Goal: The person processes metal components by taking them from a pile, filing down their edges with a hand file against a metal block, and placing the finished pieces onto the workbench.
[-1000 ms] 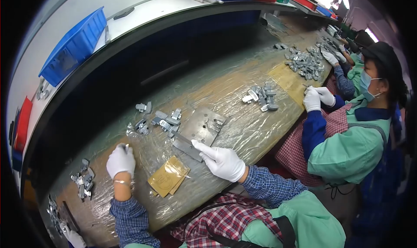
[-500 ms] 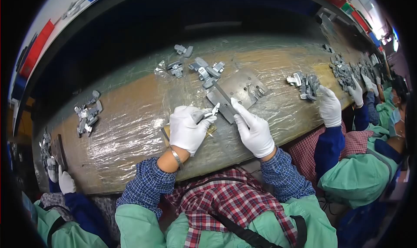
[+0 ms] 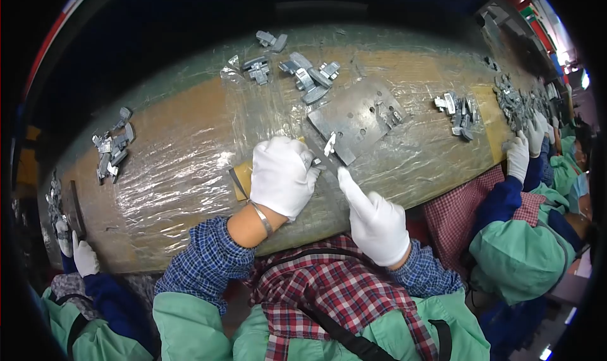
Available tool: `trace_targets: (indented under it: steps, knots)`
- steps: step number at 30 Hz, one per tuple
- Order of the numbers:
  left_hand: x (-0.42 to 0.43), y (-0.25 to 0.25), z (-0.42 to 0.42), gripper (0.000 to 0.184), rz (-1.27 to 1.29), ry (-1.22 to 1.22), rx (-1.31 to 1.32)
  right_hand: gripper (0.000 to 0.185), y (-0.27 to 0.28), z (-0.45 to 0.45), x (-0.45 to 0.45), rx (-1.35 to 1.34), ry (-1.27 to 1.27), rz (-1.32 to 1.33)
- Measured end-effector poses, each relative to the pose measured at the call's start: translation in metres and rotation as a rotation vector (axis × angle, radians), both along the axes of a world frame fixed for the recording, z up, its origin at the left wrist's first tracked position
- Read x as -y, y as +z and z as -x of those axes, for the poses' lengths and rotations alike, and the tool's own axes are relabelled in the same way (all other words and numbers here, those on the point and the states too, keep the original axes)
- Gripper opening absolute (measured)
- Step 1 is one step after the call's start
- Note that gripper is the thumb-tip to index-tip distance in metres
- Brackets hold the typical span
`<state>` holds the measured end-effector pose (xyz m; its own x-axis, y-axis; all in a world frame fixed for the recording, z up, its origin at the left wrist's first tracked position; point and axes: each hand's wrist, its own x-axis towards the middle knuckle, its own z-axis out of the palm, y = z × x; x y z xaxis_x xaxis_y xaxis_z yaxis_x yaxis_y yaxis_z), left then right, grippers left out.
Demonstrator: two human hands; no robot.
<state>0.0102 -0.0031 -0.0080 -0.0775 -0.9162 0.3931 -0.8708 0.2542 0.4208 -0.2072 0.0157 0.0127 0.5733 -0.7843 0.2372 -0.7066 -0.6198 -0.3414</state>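
Observation:
My left hand (image 3: 284, 176), in a white glove, is closed around a small grey metal part (image 3: 317, 162) that is mostly hidden by the fingers, beside a flat dark metal bar (image 3: 324, 157). My right hand (image 3: 376, 220), also gloved, is closed at the near end of this bar, its index finger stretched along it. A small shiny piece (image 3: 329, 144) shows between the bar and a steel plate (image 3: 357, 122) with holes; what it rests on is unclear. Part of a yellow-brown packet (image 3: 241, 179) shows behind my left hand.
Small metal parts lie beyond the plate (image 3: 307, 76), in a left pile (image 3: 112, 147) and a right pile (image 3: 460, 113) on the film-covered table (image 3: 183, 177). Co-workers' gloved hands are at the left (image 3: 84, 257) and right (image 3: 517, 157).
The view has swung down and right. My left hand has come from the table's left side to the bar, now with a part in it. My right hand stays at the bar's end.

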Motion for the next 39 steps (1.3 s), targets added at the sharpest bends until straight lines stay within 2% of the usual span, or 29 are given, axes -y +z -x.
trace_targets:
  steps: [1, 4, 8, 9, 12, 16, 19, 22, 23, 26, 27, 29, 31, 34, 35, 39]
  knots:
    - [0.001, -0.002, 0.000, 0.015, 0.056, -0.020, 0.024, 0.069, -0.005, -0.009, 0.008, 0.023, -0.007, 0.037]
    - [0.001, -0.005, 0.001, 0.014, -0.009, 0.022, -0.029, 0.069, -0.015, -0.026, 0.025, 0.122, -0.001, 0.095]
    - [0.000, 0.003, -0.001, 0.016, -0.052, 0.050, -0.033, 0.074, -0.009, -0.002, -0.014, -0.033, 0.019, 0.018]
    - [0.000, 0.000, -0.001, 0.016, -0.047, 0.045, -0.067, 0.075, -0.009, 0.000, -0.017, 0.039, 0.033, 0.014]
    - [0.001, 0.001, 0.000, 0.017, -0.090, 0.024, -0.039, 0.076, -0.011, -0.002, -0.011, -0.018, 0.024, 0.040]
    - [0.002, -0.001, 0.001, 0.017, 0.040, 0.036, 0.043, 0.072, -0.011, -0.029, 0.020, 0.043, -0.026, 0.111]
    - [0.002, 0.005, 0.001, 0.017, -0.052, 0.030, 0.002, 0.071, -0.006, -0.021, 0.012, 0.018, -0.018, 0.049]
    - [0.001, 0.002, 0.001, 0.017, -0.004, 0.065, -0.054, 0.071, -0.006, -0.003, -0.012, 0.061, 0.015, -0.055]
    - [0.002, 0.002, 0.001, 0.015, -0.083, 0.068, -0.039, 0.071, -0.012, 0.001, -0.012, 0.059, 0.018, -0.020]
    - [0.006, 0.004, 0.001, 0.014, -0.128, 0.003, -0.005, 0.068, -0.017, -0.007, 0.012, 0.107, -0.020, -0.012]
    - [0.006, 0.002, 0.003, 0.014, -0.034, 0.004, -0.022, 0.067, -0.017, -0.009, 0.021, 0.135, -0.030, -0.020]
    - [0.006, 0.004, 0.004, 0.015, -0.051, -0.002, -0.023, 0.064, -0.013, -0.004, 0.029, 0.176, -0.020, -0.039]
    - [0.009, 0.006, 0.001, 0.015, -0.077, -0.015, -0.014, 0.066, -0.006, 0.007, 0.032, 0.169, 0.021, -0.031]
    - [0.013, 0.011, -0.006, 0.013, -0.109, -0.080, 0.022, 0.072, 0.003, 0.029, 0.020, -0.086, 0.055, -0.031]
    - [0.013, 0.011, -0.007, 0.013, -0.103, -0.097, 0.034, 0.076, 0.003, 0.033, 0.021, -0.093, 0.076, -0.010]
    - [0.009, 0.007, -0.007, 0.011, -0.082, -0.120, -0.015, 0.073, 0.002, 0.011, 0.048, -0.086, 0.114, 0.029]
